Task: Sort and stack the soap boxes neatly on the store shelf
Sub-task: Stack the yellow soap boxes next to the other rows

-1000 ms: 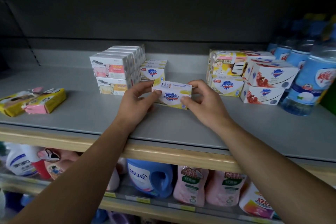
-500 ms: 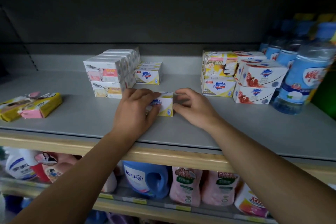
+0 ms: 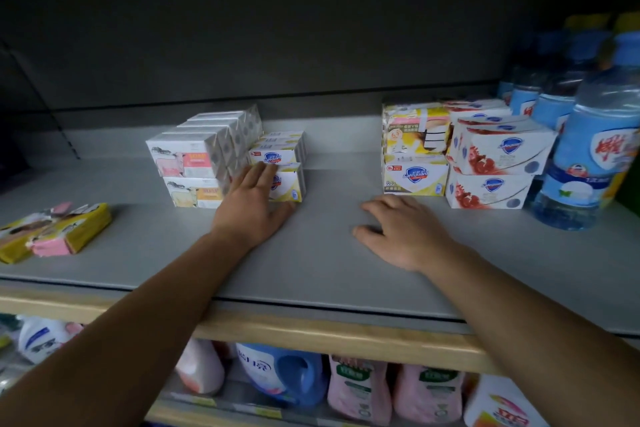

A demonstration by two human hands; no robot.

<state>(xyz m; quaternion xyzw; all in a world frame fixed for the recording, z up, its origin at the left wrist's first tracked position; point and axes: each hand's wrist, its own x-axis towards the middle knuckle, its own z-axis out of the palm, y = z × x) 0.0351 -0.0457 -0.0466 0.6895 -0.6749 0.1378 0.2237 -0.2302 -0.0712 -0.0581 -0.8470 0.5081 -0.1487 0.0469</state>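
A yellow-and-white soap box [image 3: 290, 184] stands on the grey shelf [image 3: 311, 253], in front of a row of like boxes [image 3: 277, 151]. My left hand [image 3: 254, 208] presses flat against its front with straight fingers. To its left sits a two-high stack of white boxes [image 3: 194, 163]. My right hand [image 3: 403, 230] rests on the bare shelf, holding nothing, a little in front of the right group: a yellow box [image 3: 415, 175], a yellow pack above it [image 3: 414, 130], and red-and-white boxes [image 3: 491, 166].
Yellow and pink wrapped soaps [image 3: 55, 230] lie at the shelf's left. Blue-labelled water bottles [image 3: 588, 156] stand at the far right. A wooden lip [image 3: 329, 333] edges the shelf; detergent bottles [image 3: 287, 374] and pink pouches [image 3: 360, 388] fill the shelf below.
The yellow soap box went from both hands down onto the shelf and back against its row. My right hand let go and moved right; my left hand stays against the box.
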